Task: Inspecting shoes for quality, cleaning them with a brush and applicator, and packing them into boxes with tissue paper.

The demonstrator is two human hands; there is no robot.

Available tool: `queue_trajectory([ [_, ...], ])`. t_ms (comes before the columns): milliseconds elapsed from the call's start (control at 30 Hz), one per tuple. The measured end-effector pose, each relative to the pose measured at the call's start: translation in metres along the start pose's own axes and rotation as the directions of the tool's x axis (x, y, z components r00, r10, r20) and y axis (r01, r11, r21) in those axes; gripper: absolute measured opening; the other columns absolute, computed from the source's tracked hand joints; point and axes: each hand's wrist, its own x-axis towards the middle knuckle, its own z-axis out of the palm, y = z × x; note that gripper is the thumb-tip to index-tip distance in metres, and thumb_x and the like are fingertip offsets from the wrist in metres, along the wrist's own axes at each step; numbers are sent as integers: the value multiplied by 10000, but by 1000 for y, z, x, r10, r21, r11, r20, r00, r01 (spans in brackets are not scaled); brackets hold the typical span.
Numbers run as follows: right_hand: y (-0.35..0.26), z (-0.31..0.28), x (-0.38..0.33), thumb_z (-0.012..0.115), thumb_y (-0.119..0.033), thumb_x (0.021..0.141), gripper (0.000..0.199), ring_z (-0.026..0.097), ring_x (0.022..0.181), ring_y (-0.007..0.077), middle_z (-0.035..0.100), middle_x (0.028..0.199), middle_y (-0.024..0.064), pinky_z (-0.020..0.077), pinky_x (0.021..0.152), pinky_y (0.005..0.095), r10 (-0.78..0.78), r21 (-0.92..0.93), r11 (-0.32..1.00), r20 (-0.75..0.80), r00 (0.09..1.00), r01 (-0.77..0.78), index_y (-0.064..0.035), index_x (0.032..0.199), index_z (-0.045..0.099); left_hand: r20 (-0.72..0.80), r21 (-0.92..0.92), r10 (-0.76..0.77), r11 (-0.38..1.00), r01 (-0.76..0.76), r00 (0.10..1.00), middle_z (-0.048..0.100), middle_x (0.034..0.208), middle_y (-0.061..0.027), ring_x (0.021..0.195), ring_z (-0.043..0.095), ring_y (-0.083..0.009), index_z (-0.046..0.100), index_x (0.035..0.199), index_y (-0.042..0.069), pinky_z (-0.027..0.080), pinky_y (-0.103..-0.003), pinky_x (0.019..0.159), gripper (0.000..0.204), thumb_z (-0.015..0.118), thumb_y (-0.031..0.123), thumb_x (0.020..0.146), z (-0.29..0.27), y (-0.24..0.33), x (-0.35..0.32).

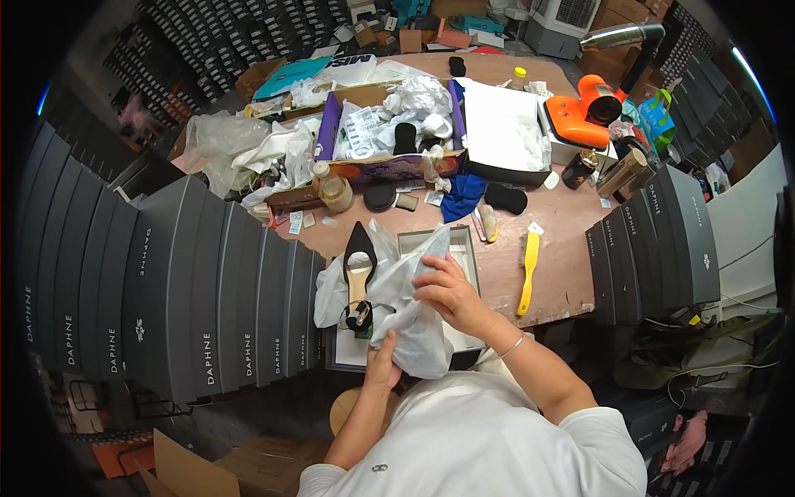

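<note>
Both hands on a white tissue-paper bundle (414, 319) over an open shoe box (464, 248) at the near edge of the table (563, 224). Left hand (383, 364) grasps the bundle's lower end from below, fingers curled into the paper, thumb up. Right hand (447, 291) lies on top of the bundle, fingers bent and pressing the paper; a thin bracelet (512, 346) on that wrist. What the paper wraps is hidden.

Just left of the bundle, a black pointed shoe (359, 277) with a tan insole lies sole-down, toe pointing to the far side, heel end touching the paper, partly over the box's left edge.

Right of the box a yellow brush (527, 273) lies on the table near its near edge. Beyond the box: a blue cloth (462, 195), a black pad (505, 199), a round black lid (380, 195), a small jar (335, 192). Farther back a purple-walled box (329, 124) full of crumpled paper, and a black box with white paper (505, 132). An orange tool (584, 112) at the far right corner.

Rows of grey shoe boxes stand on edge at the left (166, 290) and at the right edge of the table (654, 240)
</note>
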Motion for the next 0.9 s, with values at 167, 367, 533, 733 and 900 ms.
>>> queue_trajectory([
  [167,-24,-11,2,622,0,826,123,586,986,275,630,938,69,373,991,411,122,326,936,43,992,-130,-51,937,616,412,255,-79,967,-31,908,439,1376,-111,1293,400,-228,298,1426,-31,302,-367,1084,998,744,542,742,-9,41,1],
  [367,-61,0,27,595,-35,883,140,575,999,174,640,978,63,443,894,313,156,665,658,338,928,-353,-22,1021,617,306,191,22,978,-84,952,510,1266,-38,1191,497,-172,451,1299,104,423,-342,1003,729,690,564,785,-7,7,33],
  [533,-4,-53,-12,548,-54,933,226,587,1034,158,617,1106,82,473,911,313,526,717,631,-113,843,-298,-2,1150,586,7,-278,20,961,-17,1000,588,1212,-140,1129,560,-302,483,1300,89,445,-469,997,835,692,644,712,-1,14,42],
  [733,-7,-10,-86,735,-290,826,660,552,1095,152,560,1222,63,474,915,311,628,842,72,377,680,-534,-41,1345,413,47,-219,50,975,-38,998,483,1353,-124,1252,459,-297,390,1374,95,383,-480,1052,938,726,629,681,15,11,38],
  [900,-3,-5,-103,817,-406,719,912,483,1195,165,499,1312,59,405,1005,336,521,887,-100,433,736,-451,-13,1396,350,486,-354,68,927,125,871,311,1498,-110,1375,297,-305,266,1460,111,297,-508,1110,1085,671,714,655,34,51,26],
])
